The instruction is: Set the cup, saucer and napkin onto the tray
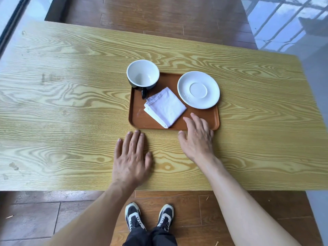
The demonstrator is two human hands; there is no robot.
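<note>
Item 1. Left hand [130, 157]: flat on the table [62, 103], palm down, fingers spread and empty, fingertips just short of the tray's near left corner. Probably resting as a brace or simply idle.

Item 2. Right hand [197, 137]: fingers loosely spread, grasping nothing, lying over the tray's near rim with fingertips above its floor, just beside the napkin's right corner. The pose suggests a release or a final nudge.

Item 3. Tray [140, 119]: brown, rectangular, long axis running left to right across the table.

Item 4. Napkin [165, 107]: white, folded square, lying on the tray's middle floor, turned diamond-wise so one corner points toward the person and another toward the cup's handle. Flat, central, clear of the crockery.

Item 5. Saucer [198, 89]: white, face up, at the tray's far right; its rim overhangs the tray's edge, so it seems to sit partly on the lip.

Item 6. Cup [142, 74]: dark outside, white inside, upright and empty, at the far left corner, handle pointing toward the person.

Judgement: all three pieces appear on the tray; the task looks essentially complete.
</note>
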